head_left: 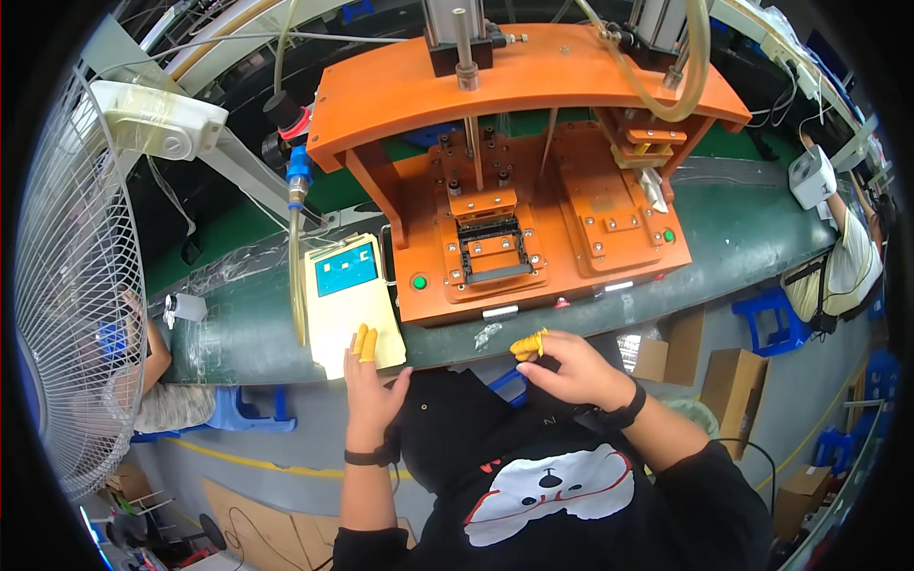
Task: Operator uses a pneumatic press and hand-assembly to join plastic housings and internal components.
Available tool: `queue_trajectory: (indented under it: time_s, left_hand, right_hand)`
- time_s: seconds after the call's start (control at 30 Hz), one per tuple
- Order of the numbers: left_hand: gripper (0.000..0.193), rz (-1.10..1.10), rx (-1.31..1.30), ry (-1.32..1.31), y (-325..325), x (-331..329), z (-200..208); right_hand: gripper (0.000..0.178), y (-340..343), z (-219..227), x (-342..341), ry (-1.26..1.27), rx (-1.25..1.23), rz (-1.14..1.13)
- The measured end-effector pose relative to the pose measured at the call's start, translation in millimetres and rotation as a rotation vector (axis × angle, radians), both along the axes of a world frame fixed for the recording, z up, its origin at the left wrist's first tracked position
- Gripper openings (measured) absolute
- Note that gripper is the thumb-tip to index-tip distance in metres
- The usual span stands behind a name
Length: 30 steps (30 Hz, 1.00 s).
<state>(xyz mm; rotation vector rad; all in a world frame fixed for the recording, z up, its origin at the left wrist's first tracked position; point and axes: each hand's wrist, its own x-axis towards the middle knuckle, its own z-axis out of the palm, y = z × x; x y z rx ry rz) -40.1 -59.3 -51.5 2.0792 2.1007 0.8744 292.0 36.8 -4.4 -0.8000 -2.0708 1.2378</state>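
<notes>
My left hand [374, 388] lies at the table's near edge with its fingers stretched out, the tips over the lower edge of a pale yellow sheet [350, 314] that bears a blue rectangle. Yellow finger cots cover two of its fingers. To the right, my right hand [579, 373] hovers in front of the edge, its cot-covered fingers curled against the thumb; whatever they may hold is hidden. Ahead stands an orange two-station press [447, 303]. In its left fixture sits a black rectangular frame [500, 273], under the raised press head.
A scrap of clear plastic [487, 335] lies on the green table [248, 333] near its front edge. A large fan [81, 285] fills the left side. Beside the press rises an air fitting [299, 167] with a hose. Other people sit at both ends; cardboard boxes [733, 390] stand below right.
</notes>
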Motion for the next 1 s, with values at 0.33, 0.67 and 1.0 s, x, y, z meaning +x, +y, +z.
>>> queue_trajectory:
  time_s: [0.33, 0.67, 1.0]
  left_hand:
    - [0.021, 0.283, -0.004, -0.371, -4.7, -28.2, 4.8]
    - [0.019, 0.006, 0.105, -0.194, -43.7, 17.0, 66.8]
    - [0.05, -0.068, 0.036, -0.328, -67.5, 82.0, 37.6]
  right_hand:
    - [0.025, 8.2, -9.5, -33.3, 0.01, -0.138, 0.158]
    - [0.037, 3.0, -43.6, -115.6, 0.072, -1.01, 0.27]
    - [0.02, -21.9, -56.9, -132.5, 0.12, -0.743, 0.18]
